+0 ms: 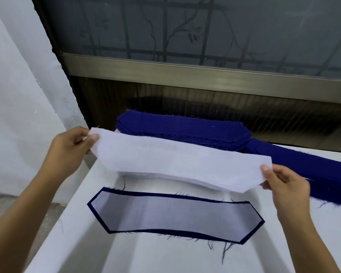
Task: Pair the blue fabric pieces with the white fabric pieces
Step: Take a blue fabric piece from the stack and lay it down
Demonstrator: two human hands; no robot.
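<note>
I hold a long white fabric piece (181, 164) in the air above the table. My left hand (71, 144) pinches its left end and my right hand (283, 184) pinches its right end. Beneath it lies a stack of white pieces (165, 177), mostly hidden. Nearer to me, a blue piece (252, 233) lies flat with a white piece (175, 214) laid on it, so only a blue border shows. A stack of blue pieces (181, 127) sits at the table's far edge.
The table is covered in white cloth (126, 255). More blue fabric (307, 168) trails off to the right. A window with a metal frame (185, 69) stands right behind the table, and a white wall (18, 95) on the left.
</note>
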